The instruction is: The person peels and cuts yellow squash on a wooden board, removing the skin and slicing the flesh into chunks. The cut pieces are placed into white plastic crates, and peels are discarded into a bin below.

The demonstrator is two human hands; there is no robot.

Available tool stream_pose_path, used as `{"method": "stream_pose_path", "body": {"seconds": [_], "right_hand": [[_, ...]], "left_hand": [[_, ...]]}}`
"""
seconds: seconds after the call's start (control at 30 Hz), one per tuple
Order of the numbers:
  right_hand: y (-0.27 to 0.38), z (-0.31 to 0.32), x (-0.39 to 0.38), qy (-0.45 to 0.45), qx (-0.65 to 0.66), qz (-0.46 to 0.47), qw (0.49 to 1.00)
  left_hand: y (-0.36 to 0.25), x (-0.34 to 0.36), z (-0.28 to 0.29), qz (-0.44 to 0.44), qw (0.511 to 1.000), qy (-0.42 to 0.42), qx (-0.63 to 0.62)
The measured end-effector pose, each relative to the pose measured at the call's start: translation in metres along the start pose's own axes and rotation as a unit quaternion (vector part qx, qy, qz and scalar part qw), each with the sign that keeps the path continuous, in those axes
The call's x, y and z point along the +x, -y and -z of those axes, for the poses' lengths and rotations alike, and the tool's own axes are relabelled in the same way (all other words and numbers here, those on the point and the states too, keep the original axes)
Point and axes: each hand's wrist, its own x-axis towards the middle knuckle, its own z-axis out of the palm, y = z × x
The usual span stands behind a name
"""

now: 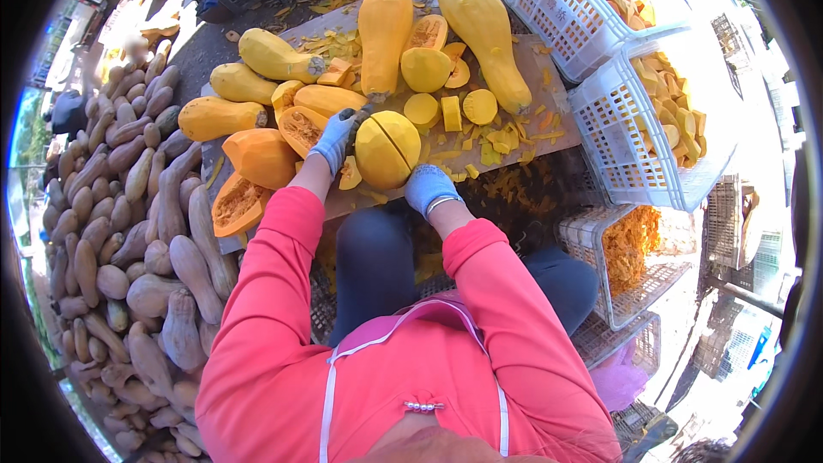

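Observation:
My gloved left hand [333, 141] is closed on a dark handle, apparently a knife's, at the upper left of a round yellow squash piece [383, 153]. A straight dark line runs across that piece; whether the blade is in it is unclear. My gloved right hand [427, 189] grips the piece's lower right edge. Around them on the board [549, 86] lie peeled whole squashes [477, 43], cut rounds [478, 107], halves with seedy middles [238, 203] and scattered peel.
A heap of unpeeled tan squashes [150, 283] fills the left side. White plastic crates [613, 133] at the right hold cut squash; a lower crate [591, 240] holds orange pulp. My knees [373, 266] are below the board's near edge.

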Motion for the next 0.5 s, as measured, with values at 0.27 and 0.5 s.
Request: {"method": "stream_pose_path", "body": {"seconds": [0.27,0.5], "right_hand": [[-0.011,-0.020,0.015,-0.048,0.001,0.004,0.999],[-0.007,-0.023,0.015,-0.042,-0.024,-0.018,0.999]], "left_hand": [[0.017,0.007,0.003,-0.013,1.000,-0.016,0.018],[0.015,0.017,0.011,0.019,0.998,-0.011,0.053]]}}
